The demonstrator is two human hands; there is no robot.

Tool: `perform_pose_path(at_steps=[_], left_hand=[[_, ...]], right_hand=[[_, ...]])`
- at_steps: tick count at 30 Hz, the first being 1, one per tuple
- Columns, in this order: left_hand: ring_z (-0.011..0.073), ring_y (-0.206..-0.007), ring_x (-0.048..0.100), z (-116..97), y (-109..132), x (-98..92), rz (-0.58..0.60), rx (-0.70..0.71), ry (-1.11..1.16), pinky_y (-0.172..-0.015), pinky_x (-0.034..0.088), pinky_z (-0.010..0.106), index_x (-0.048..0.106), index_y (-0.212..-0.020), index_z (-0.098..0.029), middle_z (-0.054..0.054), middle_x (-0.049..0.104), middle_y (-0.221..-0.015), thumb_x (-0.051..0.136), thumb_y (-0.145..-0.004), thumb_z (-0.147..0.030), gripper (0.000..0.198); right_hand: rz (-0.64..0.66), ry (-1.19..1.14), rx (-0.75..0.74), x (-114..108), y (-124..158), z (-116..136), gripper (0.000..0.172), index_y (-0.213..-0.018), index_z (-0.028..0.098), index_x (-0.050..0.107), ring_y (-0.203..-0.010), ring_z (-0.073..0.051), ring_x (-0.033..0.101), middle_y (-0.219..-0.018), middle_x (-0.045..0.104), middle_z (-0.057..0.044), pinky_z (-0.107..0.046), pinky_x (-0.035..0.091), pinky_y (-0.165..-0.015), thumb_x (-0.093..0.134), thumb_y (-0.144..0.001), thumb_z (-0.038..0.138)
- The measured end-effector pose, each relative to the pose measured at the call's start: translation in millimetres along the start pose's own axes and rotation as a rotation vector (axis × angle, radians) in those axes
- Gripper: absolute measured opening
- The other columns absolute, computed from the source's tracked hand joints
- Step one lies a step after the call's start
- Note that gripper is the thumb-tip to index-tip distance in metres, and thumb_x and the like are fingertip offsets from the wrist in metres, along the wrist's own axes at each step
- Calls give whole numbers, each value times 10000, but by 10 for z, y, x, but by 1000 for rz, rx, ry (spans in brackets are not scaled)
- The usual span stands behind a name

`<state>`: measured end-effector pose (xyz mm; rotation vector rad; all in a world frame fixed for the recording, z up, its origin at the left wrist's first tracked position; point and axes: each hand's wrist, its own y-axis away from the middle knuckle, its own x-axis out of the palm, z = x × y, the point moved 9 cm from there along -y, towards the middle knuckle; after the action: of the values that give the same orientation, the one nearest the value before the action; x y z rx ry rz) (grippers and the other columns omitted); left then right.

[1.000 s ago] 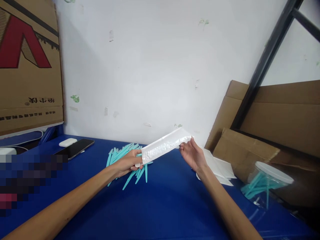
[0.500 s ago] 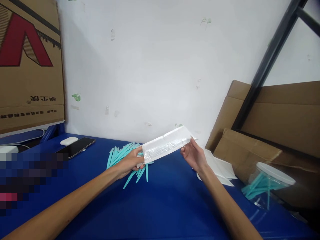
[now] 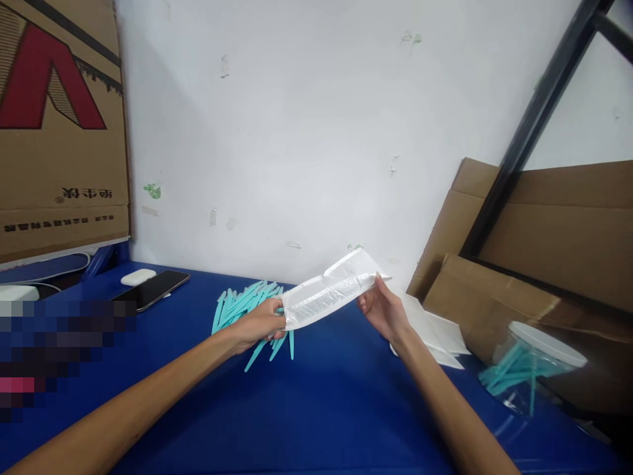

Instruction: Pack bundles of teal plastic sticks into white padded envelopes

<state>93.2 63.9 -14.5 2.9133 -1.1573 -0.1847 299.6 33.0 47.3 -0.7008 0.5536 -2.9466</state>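
A long white padded envelope [image 3: 324,298] with a shiny, crinkled lower face is stretched between my hands, above the table and tilted up to the right. At its left end is my left hand [image 3: 264,323], closed, with fingertips partly hidden behind or inside the edge. My right hand [image 3: 383,307] pinches the envelope's right corner between thumb and fingers. Beneath and behind my left hand lies a loose pile of slim turquoise plastic sticks [image 3: 237,309] with pale tips, resembling eyebrow razors. Whether any stick is in my left hand or the envelope is hidden.
Flat white envelopes [image 3: 435,333] lie beyond my right wrist. A clear tub [image 3: 534,366] with a white lid holds more turquoise sticks at right. Left on the blue table [image 3: 277,422] are a phone [image 3: 153,290] and a white case [image 3: 138,277]. Cardboard [image 3: 489,297] leans at right.
My left fingers have shifted at the envelope's left end, and the pale tip beneath them no longer shows. The envelope's upper edge has buckled near the middle. My right hand stays nearly in place.
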Motion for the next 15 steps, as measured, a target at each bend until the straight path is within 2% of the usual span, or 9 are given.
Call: perform_pose_path(at_steps=[7,11,15], left_hand=[[76,-543,425,-49,23,78,55,34,-114,-462,272,202,460,-1265,-194,-46,518,-696,659,-743,-327,575],[85,-546,448,-48,34,133,83,17,-172,-454,282,197,469,-1216,-198,-55,487,-663,606,-789,-388,487],[72,-557,465,-40,44,149,97,5,-171,-459,291,188,481,-1173,-205,-41,507,-733,603,-785,-371,439]], right_hand=[[12,8,2,23,4,2,282,-934,222,633,-492,-83,512,-636,598,37,-187,460,-464,724,-775,437],[6,-4,9,-5,-7,-7,287,-983,216,635,-522,-91,538,-709,633,21,-195,461,-466,696,-802,431],[8,13,10,-26,-19,-7,273,-997,215,637,-525,-91,550,-758,651,12,-201,468,-476,652,-838,437]])
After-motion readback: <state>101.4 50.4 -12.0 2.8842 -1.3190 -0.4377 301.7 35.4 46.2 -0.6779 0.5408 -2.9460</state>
